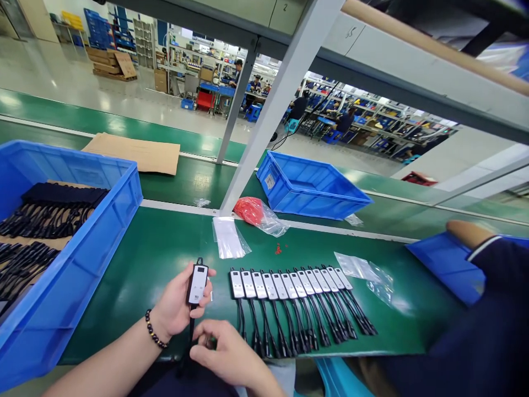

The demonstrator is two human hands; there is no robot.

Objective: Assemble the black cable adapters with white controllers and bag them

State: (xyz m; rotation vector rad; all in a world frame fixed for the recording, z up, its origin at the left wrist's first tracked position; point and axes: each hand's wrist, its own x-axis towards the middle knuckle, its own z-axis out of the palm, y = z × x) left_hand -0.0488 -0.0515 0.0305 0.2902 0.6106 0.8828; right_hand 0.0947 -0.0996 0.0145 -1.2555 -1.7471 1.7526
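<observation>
My left hand (182, 298) is closed around a slim black device with a silver-grey face (199, 284), a small dark display and a loop at its top. It is held upright above the green bench, and its black cable (191, 331) hangs down. At that cable my right hand (227, 350) has its fingers curled, thumb and forefinger by the cord; their exact contact is partly hidden. Right of my hands, several matching devices (281, 285) lie in a slanting row, cables toward the bench's front edge.
On the left stands a blue crate (119, 204) holding black cabled devices. Another blue crate (314, 204) is behind the row. Small red pieces (278, 249), a red-filled bag (250, 210) and clear bags (231, 237) lie nearby. A metal post (264, 127) rises ahead; a co-worker's arm (471, 234) is right.
</observation>
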